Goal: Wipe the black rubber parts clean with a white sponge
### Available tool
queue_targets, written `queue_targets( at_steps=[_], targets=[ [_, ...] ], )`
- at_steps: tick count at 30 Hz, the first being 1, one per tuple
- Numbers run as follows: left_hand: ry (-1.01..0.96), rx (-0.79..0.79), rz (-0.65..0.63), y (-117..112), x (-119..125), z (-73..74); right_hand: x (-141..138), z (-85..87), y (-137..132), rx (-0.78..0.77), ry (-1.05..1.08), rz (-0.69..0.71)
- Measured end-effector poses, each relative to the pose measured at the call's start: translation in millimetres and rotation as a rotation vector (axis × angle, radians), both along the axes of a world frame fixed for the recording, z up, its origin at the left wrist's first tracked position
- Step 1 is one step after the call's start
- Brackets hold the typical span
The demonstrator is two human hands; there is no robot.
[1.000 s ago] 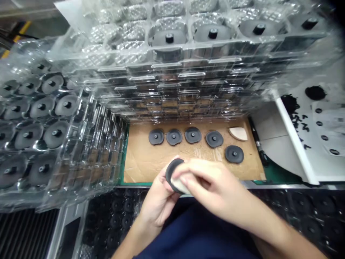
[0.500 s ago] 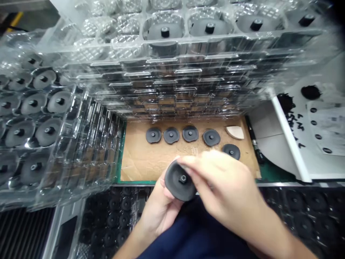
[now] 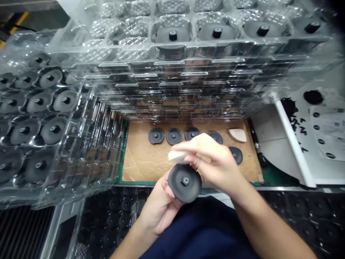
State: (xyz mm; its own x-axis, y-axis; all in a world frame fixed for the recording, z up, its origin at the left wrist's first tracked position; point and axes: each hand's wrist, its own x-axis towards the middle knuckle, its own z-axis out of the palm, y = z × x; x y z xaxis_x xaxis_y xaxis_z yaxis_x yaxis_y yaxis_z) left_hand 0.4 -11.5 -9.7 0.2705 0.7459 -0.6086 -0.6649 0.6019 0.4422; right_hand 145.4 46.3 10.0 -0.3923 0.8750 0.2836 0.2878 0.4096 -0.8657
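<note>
My left hand (image 3: 161,207) grips a black round disc (image 3: 179,190) by its left edge, its small raised hub facing up. Just above the disc's upper edge, my right hand (image 3: 212,158) pinches a small white pad (image 3: 176,156), blurred by motion; whether pad and disc touch, I cannot tell. Similar black discs lie in a row on the brown cardboard (image 3: 142,162) beyond my hands: a left one (image 3: 155,136), one beside it (image 3: 174,136), and others partly covered by my right hand. A wedge-shaped cream piece (image 3: 237,135) lies at the cardboard's right end.
A tall stack of clear plastic trays (image 3: 172,64) with black discs rises behind the cardboard. Another tray stack (image 3: 37,144) stands at the left. To the right are a white partition (image 3: 295,144), small black pieces (image 3: 314,97) and a printed sheet (image 3: 330,126).
My right hand has moved up from the disc's face to past its upper edge, and the white pad now shows more. My left hand still holds the disc.
</note>
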Motion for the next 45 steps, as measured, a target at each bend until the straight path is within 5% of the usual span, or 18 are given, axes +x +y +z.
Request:
queue_targets(
  at_steps=[3,6,11,19,23,27,31,34,38,42,45],
  targets=[
    [-0.087,0.041,-0.018,0.4,-7.8,-2.7,7.2,-34.8,3.6,-0.378,0.008,-0.139],
    [-0.082,0.036,0.023,-1.2,-12.9,-13.3,11.9,-73.7,-6.8,-0.501,-0.008,-0.184],
    [-0.04,-0.004,0.106,-1.6,-16.5,-26.2,19.5,-113.2,-35.3,-0.465,-0.173,-0.355],
    [0.044,0.022,0.167,4.9,-20.3,-27.1,22.0,-125.1,-52.6,-0.317,-0.356,-0.442],
    [0.079,0.007,0.207,6.1,-19.5,-27.3,18.6,-101.6,-24.7,-0.281,-0.342,-0.467],
    [0.08,0.036,0.235,7.9,-16.1,-25.1,-9.0,-40.1,-13.1,-0.166,-0.218,-0.417],
    [0.077,0.057,0.197,8.7,-14.8,-20.7,-38.3,5.2,-20.7,-0.018,-0.131,-0.076],
    [0.084,0.095,0.208,8.5,-13.7,-16.0,-44.8,13.6,-18.5,-0.016,-0.205,0.034],
    [0.087,0.118,0.12,8.0,-12.4,-9.1,-42.7,12.0,-18.8,0.189,-0.17,-0.113],
    [0.116,0.108,0.144,8.5,-12.6,-6.9,-36.5,12.4,-26.5,0.069,-0.097,0.008],
    [0.076,0.123,0.086,8.8,-7.6,-5.3,-34.9,14.7,-24.5,0.092,-0.127,-0.108]
  ],
)
